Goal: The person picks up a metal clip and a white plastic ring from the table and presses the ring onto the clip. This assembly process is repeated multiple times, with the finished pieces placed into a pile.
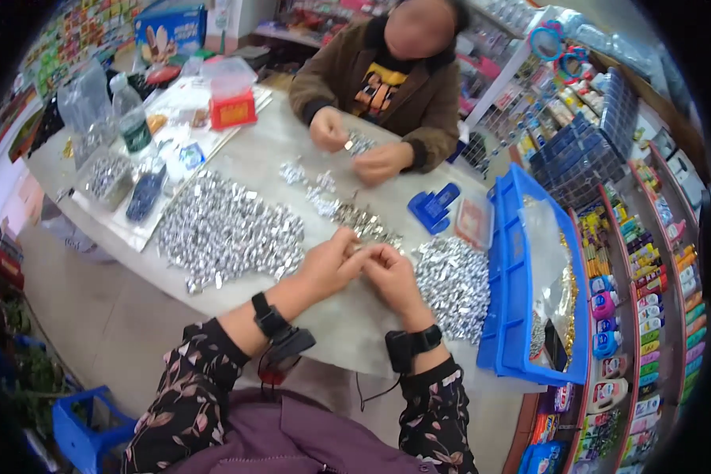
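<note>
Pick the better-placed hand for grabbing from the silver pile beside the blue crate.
Likely the right hand: it sits between the left hand and that silver pile, near the pile's edge, so the left would reach across.

Pale table (344,322) is bearing large silver heap (229,229), brownish pieces (363,221) lying right of it, smaller heap (454,284) farther right

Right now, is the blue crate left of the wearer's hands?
No, the blue crate is right of the right hand, beyond a silver pile.
</note>
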The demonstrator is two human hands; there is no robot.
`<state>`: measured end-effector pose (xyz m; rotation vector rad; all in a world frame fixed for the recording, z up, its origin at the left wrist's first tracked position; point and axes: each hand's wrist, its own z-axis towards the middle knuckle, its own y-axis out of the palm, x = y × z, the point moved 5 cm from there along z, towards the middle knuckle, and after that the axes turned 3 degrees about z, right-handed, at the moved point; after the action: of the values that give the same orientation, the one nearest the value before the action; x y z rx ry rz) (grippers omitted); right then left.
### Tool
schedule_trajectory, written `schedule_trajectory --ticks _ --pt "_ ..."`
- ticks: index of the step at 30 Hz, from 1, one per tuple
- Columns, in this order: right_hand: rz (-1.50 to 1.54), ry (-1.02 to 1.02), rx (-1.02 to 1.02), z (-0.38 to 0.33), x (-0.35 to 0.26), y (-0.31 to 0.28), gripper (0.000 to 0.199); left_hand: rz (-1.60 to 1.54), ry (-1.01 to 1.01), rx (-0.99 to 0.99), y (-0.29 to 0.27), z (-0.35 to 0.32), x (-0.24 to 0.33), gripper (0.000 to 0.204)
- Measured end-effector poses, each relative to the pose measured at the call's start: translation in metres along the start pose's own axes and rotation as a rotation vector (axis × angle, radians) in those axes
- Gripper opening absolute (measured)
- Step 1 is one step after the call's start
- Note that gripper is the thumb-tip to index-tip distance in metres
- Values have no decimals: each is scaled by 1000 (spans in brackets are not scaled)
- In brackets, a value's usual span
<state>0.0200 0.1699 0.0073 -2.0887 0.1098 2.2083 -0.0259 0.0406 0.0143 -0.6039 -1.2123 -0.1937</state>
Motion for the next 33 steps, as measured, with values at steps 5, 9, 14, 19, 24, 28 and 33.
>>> schedule_trajectory --ticks 5,9,14,19,24,28,33 --pt "41 64 -7 2 8 -4 11 69 64 -55 -7 9 1 19" --pt "-102 67 -19 6 6 19 12 562 231 231 -33 30 -18 17" --pt "-537 -259 -57 2 -9 31 16 865 71 192 -46 42 -12 12" --pt "-795 -386 112 4 -17 24 17 962 34 120 -44 47 -19 12" --pt "-941 -433 122 3 -22 27 15 974 47 95 -44 47 -19 13" --pt "-881 -313 139 1 -23 30 13 939 50 118 -42 41 -13 14" --pt "-1007 -383 120 5 -21 33 11 869 111 103 -35 37 -12 14"
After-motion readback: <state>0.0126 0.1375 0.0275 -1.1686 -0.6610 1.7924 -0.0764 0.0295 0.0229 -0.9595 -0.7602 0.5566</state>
